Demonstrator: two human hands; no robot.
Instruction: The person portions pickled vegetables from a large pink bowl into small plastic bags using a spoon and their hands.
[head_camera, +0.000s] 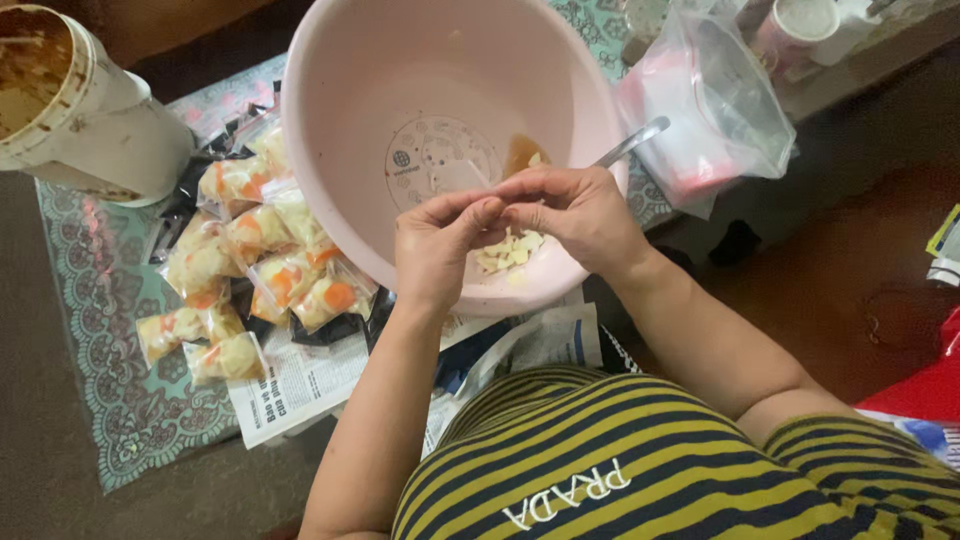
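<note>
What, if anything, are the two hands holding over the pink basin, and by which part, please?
Both hands, left and right, pinch a small clear bag of pale pieces by its top edge, above the basin.

Small clear plastic packets of pale and orange food (250, 280) lay heaped left of the pink bowl; a large clear plastic bag (715, 100) stood at its right.

One pink basin (380, 90) – one white bucket (110, 130) – one spoon (632, 142) – roughly ten filled bags (270, 270).
</note>
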